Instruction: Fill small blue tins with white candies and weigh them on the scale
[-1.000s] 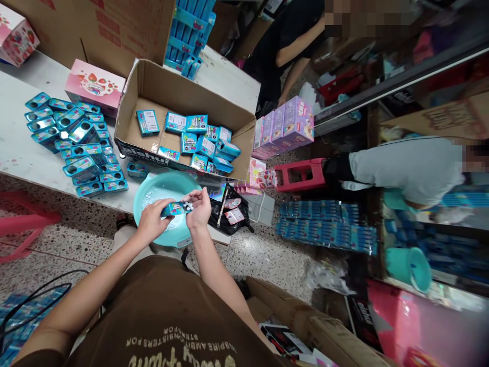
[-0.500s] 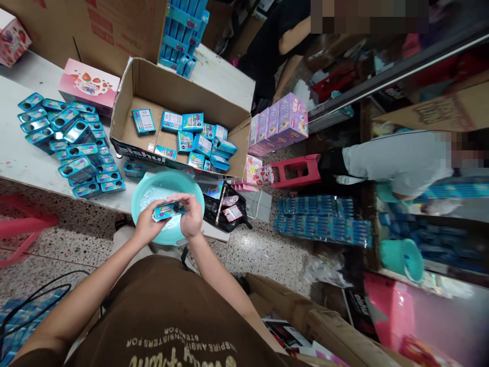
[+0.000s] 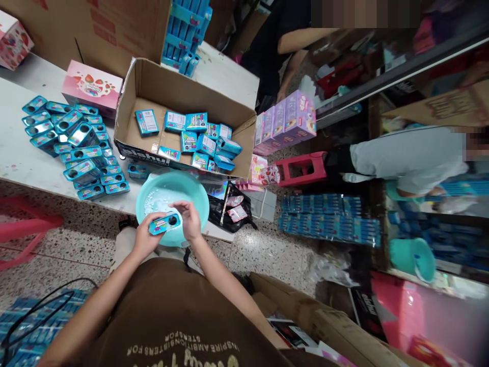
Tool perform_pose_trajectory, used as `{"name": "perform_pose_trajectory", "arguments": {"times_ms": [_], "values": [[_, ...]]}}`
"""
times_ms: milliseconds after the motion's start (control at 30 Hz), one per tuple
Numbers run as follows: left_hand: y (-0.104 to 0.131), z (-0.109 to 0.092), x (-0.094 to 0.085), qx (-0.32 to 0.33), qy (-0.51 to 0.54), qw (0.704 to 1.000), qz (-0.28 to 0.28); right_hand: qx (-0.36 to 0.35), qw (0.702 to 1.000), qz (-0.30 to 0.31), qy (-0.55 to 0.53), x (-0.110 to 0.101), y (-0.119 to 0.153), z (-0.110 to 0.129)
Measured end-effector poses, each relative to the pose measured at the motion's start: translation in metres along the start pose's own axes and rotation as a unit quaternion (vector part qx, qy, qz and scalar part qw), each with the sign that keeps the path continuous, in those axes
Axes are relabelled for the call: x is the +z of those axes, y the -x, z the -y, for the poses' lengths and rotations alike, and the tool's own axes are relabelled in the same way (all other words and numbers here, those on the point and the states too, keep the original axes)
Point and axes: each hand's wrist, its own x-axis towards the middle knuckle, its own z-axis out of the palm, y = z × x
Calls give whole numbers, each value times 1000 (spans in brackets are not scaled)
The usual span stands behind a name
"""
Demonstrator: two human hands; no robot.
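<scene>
Left hand [image 3: 145, 235], one: forearm slanting forward, wrist bent inward, fingers and thumb clamped round a tin. Tin [image 3: 162, 223], blue, one: lying across the grip, tilted, its round hole at the free end toward the right. Right hand [image 3: 192, 223], one: forearm angled inward, palm toward the tin, fingers loosely curled and unclosed, just beside the hole; contact cannot be told.
Basin [image 3: 200, 196], turquoise, one: beneath both hands, at the table's near edge; white pellets [image 3: 151, 201] inside, uncounted.
Table [image 3: 19, 153], white, one. By its near edge, a loose tin [image 3: 137, 171], one; left of it, piled tins [image 3: 82, 171], twenty or more, some hidden. Behind the basin, a carton [image 3: 191, 94], one, holding boxed tins [image 3: 188, 141], about twelve, overlapping. Toward the rear edge, pink boxes [image 3: 91, 86], two.
</scene>
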Motion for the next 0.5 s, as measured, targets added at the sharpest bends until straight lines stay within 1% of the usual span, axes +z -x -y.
{"name": "perform_pose_trajectory", "arguments": {"times_ms": [33, 67, 100, 133, 200, 233, 267, 300, 367, 433, 500], "values": [[6, 2, -7, -14, 1, 1000, -10, 14, 999, -18, 32, -11, -6, -12], [12, 5, -16, -29, -1, 999, -21, 32, 995, -34, 88, -22, -11, -23], [18, 9, -25, -43, -7, 999, -29, 52, 982, -33, 176, -34, -16, -33], [23, 13, -36, -55, -13, 998, -33, 72, 956, -11, 283, -46, -20, -43], [31, 22, -57, -76, -26, 997, -24, 104, 877, 59, 466, -66, -24, -56], [33, 27, -66, -86, -32, 996, -14, 111, 842, 89, 521, -72, -25, -61], [33, 30, -74, -99, -35, 994, -4, 112, 820, 107, 550, -76, -25, -64], [31, 33, -80, -117, -33, 993, 8, 110, 813, 113, 560, -78, -26, -67], [22, 37, -87, -166, -10, 985, 39, 102, 812, 113, 563, -72, -31, -71], [8, 37, -88, -227, 36, 970, 74, 71, 806, 124, 574, -56, -44, -77], [-10, 37, -85, -279, 82, 951, 105, 14, 799, 147, 583, -32, -63, -84]]}}
